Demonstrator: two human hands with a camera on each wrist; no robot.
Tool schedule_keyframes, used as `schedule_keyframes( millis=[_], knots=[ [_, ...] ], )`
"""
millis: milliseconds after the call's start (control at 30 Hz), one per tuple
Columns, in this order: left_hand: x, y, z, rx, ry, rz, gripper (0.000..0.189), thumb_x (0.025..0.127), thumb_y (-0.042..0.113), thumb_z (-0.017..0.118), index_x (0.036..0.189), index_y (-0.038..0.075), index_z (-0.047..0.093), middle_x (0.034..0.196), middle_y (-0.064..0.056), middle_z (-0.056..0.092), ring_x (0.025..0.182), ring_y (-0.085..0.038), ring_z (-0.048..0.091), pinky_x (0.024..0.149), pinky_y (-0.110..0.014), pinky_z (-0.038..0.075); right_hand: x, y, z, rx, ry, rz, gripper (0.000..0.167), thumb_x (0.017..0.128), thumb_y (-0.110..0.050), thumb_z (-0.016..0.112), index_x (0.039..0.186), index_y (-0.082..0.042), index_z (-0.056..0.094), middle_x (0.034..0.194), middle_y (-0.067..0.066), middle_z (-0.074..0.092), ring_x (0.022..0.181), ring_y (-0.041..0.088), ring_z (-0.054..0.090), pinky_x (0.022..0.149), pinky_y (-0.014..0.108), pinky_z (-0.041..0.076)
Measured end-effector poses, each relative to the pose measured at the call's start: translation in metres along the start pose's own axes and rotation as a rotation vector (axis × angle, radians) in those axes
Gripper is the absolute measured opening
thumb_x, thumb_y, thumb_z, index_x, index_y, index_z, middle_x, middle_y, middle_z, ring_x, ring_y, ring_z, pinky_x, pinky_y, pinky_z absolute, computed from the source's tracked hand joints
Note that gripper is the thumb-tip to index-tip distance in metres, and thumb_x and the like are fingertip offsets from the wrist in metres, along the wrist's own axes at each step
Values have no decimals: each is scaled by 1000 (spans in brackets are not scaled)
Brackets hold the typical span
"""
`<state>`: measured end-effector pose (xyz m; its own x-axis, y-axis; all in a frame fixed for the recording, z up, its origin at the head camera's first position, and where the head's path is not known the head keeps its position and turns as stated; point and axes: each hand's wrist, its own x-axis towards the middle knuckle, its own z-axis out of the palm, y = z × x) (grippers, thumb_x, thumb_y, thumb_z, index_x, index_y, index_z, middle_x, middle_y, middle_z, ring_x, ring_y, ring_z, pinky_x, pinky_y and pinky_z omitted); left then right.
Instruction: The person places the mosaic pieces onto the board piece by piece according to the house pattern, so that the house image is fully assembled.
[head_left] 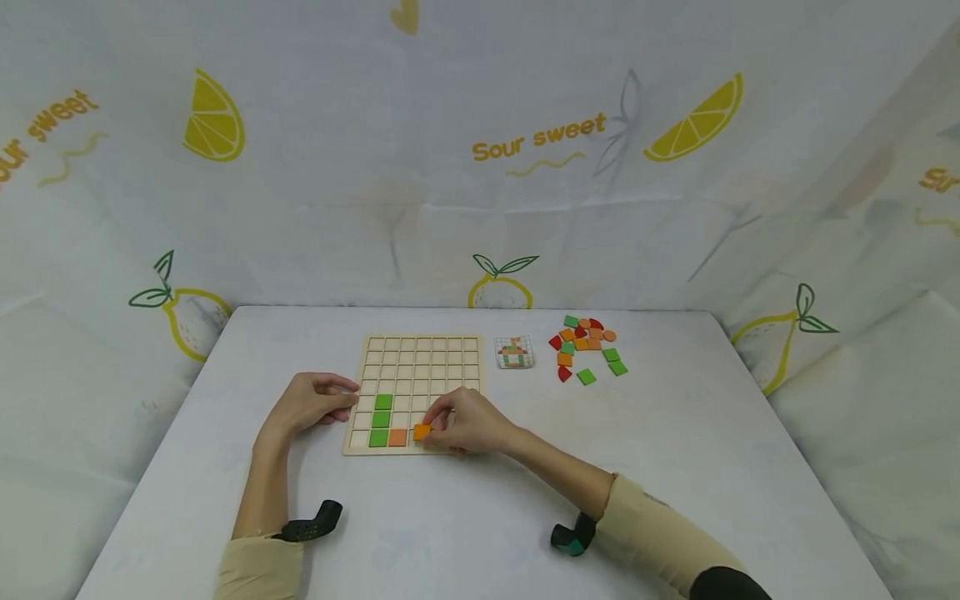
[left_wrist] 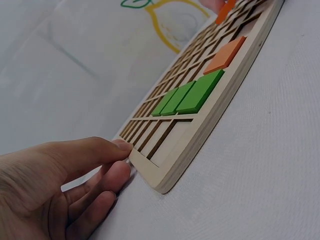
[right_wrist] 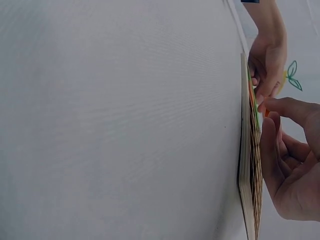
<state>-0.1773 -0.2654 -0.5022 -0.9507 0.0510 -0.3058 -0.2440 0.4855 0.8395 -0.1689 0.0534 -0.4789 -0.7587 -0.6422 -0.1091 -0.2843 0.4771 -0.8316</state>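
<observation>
Head view: a white table (head_left: 675, 433) bears the board (head_left: 422, 372) before apparently lemon-printed fabric (head_left: 337, 158).

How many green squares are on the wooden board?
3 green squares, stacked in one column: the bottom one beside the peach square, then the middle one, then the top one. The right hand could hide more.

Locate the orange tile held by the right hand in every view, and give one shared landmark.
Head: the orange tile, pinched by the right hand, is below and left of centre.
Left wrist: the orange tile is at the top edge, right of centre.
Right wrist: the orange tile is right of centre, mostly hidden by fingers.
Shared landmark: the wooden board.
</observation>
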Motion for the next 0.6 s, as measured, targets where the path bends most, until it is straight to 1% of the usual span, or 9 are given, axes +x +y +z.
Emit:
schedule_keyframes(
  millis=[33,167,333,400,600],
  knots=[
    [0,0,0,-5,4,-6,35,97,23,82,125,2,77,75,5,74,67,-9,71,63,-25,56,1,0,1,-8,1,-1,17,90,-11,85,105,-4,79,67,-6,66,43,4,51,52,20,44],
    [-1,0,0,2,2,6,37,97,22,82,126,1,76,75,6,74,68,-9,71,63,-25,57,4,1,5,-47,4,1,18,88,-12,86,103,-4,78,66,-8,65,42,1,50,52,18,43],
    [-1,1,1,1,3,10,37,97,22,82,126,0,76,74,5,75,67,-9,72,63,-25,57,6,2,9,-64,4,-12,20,87,-12,87,102,-4,78,69,-8,68,41,-1,49,47,19,44],
    [-2,1,1,0,3,9,37,97,22,82,126,0,76,74,6,74,67,-9,72,63,-25,57,6,3,11,-83,7,-19,21,86,-13,88,102,-5,78,71,-8,69,41,-1,50,50,19,46],
    [-2,2,1,-7,1,9,37,97,21,82,126,0,76,74,6,74,67,-9,72,63,-25,57,7,5,13,-139,24,-16,21,86,-18,89,102,-9,78,72,-11,69,43,-2,50,65,17,48]
  ],
)
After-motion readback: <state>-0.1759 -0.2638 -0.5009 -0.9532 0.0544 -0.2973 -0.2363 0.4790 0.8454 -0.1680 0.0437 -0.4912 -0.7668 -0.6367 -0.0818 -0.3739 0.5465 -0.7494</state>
